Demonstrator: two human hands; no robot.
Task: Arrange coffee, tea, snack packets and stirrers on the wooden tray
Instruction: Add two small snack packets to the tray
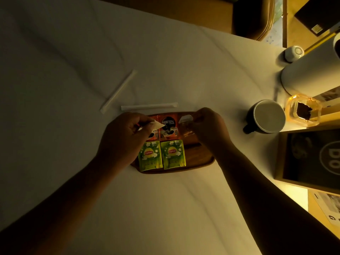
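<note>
A wooden tray lies on the white cloth in front of me. Two green Lipton tea packets sit side by side on its near half. Behind them lies an orange Nescafe coffee packet, and a second one is mostly hidden under my left hand. That hand pinches a small white packet over the tray's far left. My right hand holds a clear snack packet over the tray's far right. Two paper-wrapped stirrers lie on the cloth beyond the tray.
A dark mug with a white inside stands to the right of the tray. Beside it are a glass jar, a white kettle and a small white cup. A dark box sits at the right edge.
</note>
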